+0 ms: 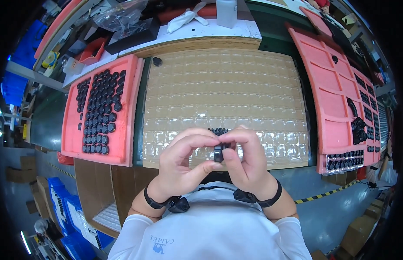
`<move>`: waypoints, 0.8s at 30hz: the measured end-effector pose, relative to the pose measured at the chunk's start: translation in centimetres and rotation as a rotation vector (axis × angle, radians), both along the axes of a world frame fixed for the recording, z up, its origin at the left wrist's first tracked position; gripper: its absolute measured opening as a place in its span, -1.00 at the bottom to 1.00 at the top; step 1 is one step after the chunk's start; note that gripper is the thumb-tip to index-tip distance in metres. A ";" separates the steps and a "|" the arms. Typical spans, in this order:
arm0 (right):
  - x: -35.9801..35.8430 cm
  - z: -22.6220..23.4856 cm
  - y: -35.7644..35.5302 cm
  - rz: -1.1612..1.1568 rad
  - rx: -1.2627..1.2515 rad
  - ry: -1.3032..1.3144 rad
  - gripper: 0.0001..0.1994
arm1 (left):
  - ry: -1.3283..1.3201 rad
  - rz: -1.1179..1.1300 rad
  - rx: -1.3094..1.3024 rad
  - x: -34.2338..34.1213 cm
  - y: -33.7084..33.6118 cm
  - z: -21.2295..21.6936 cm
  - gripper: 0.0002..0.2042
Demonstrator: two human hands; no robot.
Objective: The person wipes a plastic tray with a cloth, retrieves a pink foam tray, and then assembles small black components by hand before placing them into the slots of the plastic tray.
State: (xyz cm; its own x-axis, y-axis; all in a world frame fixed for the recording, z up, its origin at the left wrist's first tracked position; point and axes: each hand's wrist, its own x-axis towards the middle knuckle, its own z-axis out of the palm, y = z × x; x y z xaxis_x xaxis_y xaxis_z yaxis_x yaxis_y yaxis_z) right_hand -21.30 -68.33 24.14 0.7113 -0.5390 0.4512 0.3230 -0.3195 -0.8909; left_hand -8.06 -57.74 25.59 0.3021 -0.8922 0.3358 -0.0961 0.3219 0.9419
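Note:
My left hand point(180, 160) and my right hand point(250, 161) come together over the near edge of a clear plastic blister tray point(227, 84). Fingertips and thumbs of both pinch a small black part point(218, 153), partly hidden by the fingers. Just beyond the fingertips shows a black toothed piece point(218, 131); whether it joins the held part I cannot tell. One black round piece point(157, 61) sits in the tray's far left corner. On the left, a pink foam tray point(131, 108) bears rows of black round parts point(100, 112).
To the right are pink compartment trays point(326, 110) with a heap of black parts point(359, 130) and a clear pack of black parts point(345, 163). A white shelf point(201, 31) at the back carries a white bottle point(226, 13). A cardboard box point(95, 184) stands below, left.

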 end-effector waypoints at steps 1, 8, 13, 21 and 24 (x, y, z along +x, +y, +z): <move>0.1 0.0 0.2 0.011 0.050 -0.013 -0.74 | -0.014 -0.017 -0.009 0.0 0.0 0.0 -0.62; -0.5 0.9 0.4 0.080 0.312 -0.001 -0.79 | -0.001 0.018 -0.011 -0.2 0.2 0.0 -0.64; -0.3 0.2 -0.1 0.033 0.028 0.005 -0.80 | -0.176 0.095 -0.015 -0.2 0.1 0.2 -0.66; -0.1 -0.4 0.2 0.101 0.199 -0.052 -0.78 | -0.211 0.082 -0.026 0.0 -0.1 0.5 -0.67; -0.1 -0.3 -0.5 0.150 0.260 -0.133 -0.75 | -0.209 0.089 -0.027 0.1 -0.2 0.3 -0.67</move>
State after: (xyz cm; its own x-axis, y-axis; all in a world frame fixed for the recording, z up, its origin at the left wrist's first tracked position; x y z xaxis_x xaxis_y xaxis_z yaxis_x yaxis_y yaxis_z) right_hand -21.37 -68.82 23.85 0.7355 -0.5419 0.4067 0.4683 -0.0273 -0.8832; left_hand -7.91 -57.97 25.91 0.3006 -0.8549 0.4227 -0.3174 0.3283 0.8896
